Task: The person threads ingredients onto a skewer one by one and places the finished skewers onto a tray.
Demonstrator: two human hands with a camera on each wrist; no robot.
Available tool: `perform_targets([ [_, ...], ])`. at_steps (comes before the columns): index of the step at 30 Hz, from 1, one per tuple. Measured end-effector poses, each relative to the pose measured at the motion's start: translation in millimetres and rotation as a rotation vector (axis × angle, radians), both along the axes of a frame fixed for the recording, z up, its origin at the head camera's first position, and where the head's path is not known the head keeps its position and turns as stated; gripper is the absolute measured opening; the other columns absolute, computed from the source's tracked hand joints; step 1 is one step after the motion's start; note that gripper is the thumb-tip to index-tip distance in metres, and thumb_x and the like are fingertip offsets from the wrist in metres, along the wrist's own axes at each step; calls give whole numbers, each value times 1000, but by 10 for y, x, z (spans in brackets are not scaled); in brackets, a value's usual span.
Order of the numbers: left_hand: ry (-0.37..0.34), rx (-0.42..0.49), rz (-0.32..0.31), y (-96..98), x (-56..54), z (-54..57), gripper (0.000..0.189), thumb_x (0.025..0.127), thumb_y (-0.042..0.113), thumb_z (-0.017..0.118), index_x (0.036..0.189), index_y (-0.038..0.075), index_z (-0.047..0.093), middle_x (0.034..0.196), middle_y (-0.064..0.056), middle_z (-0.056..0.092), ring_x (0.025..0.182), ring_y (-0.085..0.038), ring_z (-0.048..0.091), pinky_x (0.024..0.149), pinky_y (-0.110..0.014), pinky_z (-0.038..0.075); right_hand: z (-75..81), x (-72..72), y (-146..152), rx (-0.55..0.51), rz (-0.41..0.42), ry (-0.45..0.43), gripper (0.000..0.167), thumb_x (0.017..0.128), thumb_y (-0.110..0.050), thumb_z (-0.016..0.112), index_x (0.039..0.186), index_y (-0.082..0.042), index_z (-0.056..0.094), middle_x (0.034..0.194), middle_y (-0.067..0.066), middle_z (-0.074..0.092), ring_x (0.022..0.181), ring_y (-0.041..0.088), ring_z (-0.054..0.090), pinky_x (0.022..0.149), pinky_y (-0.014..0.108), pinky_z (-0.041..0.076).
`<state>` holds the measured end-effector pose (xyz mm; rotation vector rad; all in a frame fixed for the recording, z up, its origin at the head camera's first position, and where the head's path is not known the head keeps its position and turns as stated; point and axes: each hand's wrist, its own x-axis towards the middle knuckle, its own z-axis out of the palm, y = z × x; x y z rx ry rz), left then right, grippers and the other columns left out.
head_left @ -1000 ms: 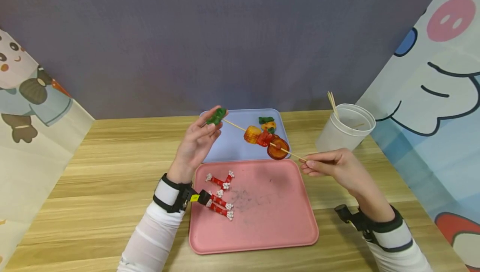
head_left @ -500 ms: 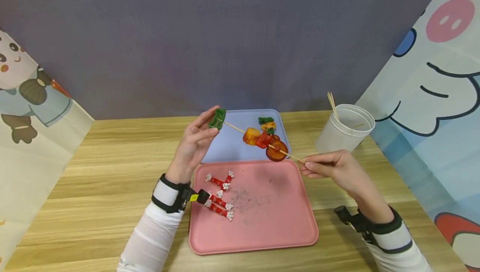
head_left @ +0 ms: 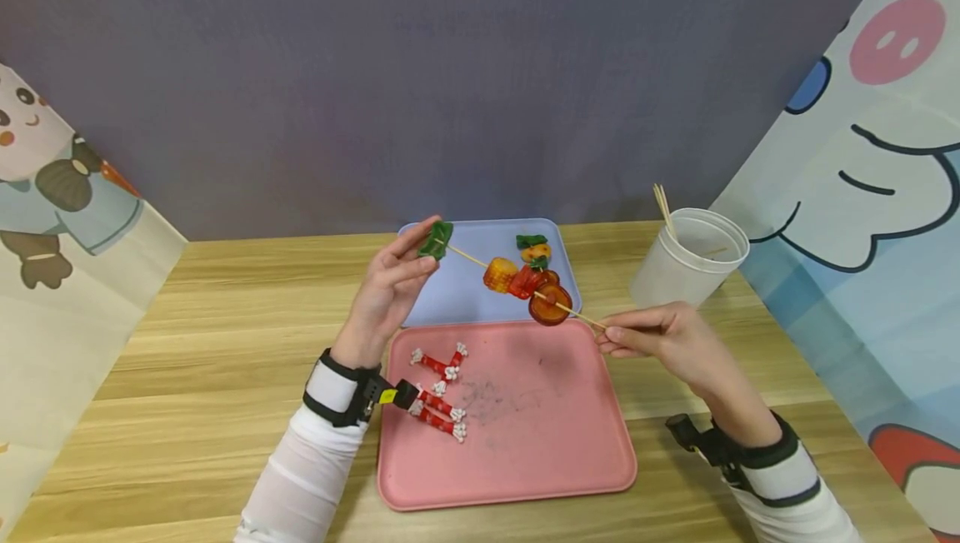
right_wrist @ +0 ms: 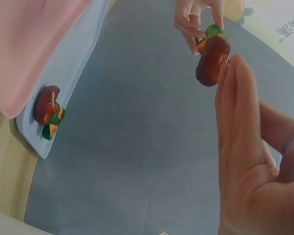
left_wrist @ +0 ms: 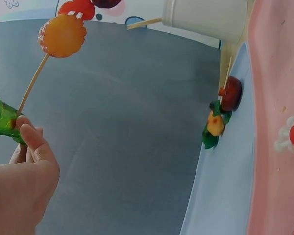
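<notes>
My left hand (head_left: 386, 289) pinches a green leafy toy vegetable piece (head_left: 436, 239) between thumb and fingers at the far tip of a wooden skewer (head_left: 468, 256). The skewer's stick meets the green piece in the left wrist view. Threaded along it are a yellow corn piece (head_left: 499, 275), a red piece (head_left: 524, 282) and a brown-red round slice (head_left: 551, 304). With fingertips and thumb, my right hand (head_left: 667, 339) pinches the skewer's near end. The skewer slants above the trays. In the right wrist view, the brown-red slice (right_wrist: 216, 58) hides most of the stick.
A blue tray (head_left: 457, 306) behind bears another filled skewer (head_left: 536, 253). In front lies a pink tray (head_left: 555, 443) with several red toy bones with white ends (head_left: 438, 420). A white bucket (head_left: 671, 272) holding bare skewers (head_left: 664, 208) stands at the right.
The green piece has turned upright in my left fingers, and the skewer's tip now shows against its face. My right hand and the skewered pieces have shifted slightly left and down.
</notes>
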<state>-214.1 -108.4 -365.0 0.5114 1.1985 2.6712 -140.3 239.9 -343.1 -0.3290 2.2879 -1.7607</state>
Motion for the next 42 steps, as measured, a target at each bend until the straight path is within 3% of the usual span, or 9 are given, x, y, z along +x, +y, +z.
perform_targets([
  [8, 27, -162, 9, -101, -16, 22, 54, 85, -18, 46, 135, 3, 49, 126, -6, 57, 114, -17, 53, 89, -23, 47, -33, -26, 25, 8, 17, -18, 35, 89, -2, 62, 113, 23, 55, 87, -1, 74, 80, 14, 72, 71, 32, 57],
  [21, 45, -158, -25, -105, -12, 57, 51, 87, -15, 49, 134, 2, 48, 129, -6, 57, 118, -17, 52, 93, -25, 47, -42, -49, 40, 2, 32, -23, 36, 90, -1, 61, 114, 24, 54, 88, -1, 74, 79, 13, 72, 71, 31, 58],
  [30, 62, -180, -54, -131, -23, 32, 47, 87, -13, 53, 131, 3, 52, 125, -5, 59, 112, -16, 57, 89, -24, 48, -23, -70, 71, 41, 40, -22, 34, 91, -1, 59, 115, 22, 55, 89, -3, 73, 79, 10, 71, 72, 32, 58],
  [42, 46, -237, -56, -158, -16, 34, 51, 84, -17, 51, 131, 2, 54, 130, -5, 55, 113, -15, 57, 91, -24, 49, -40, -67, 70, 70, 32, -32, 34, 90, -5, 62, 113, 19, 58, 92, 4, 74, 81, 13, 71, 73, 33, 58],
])
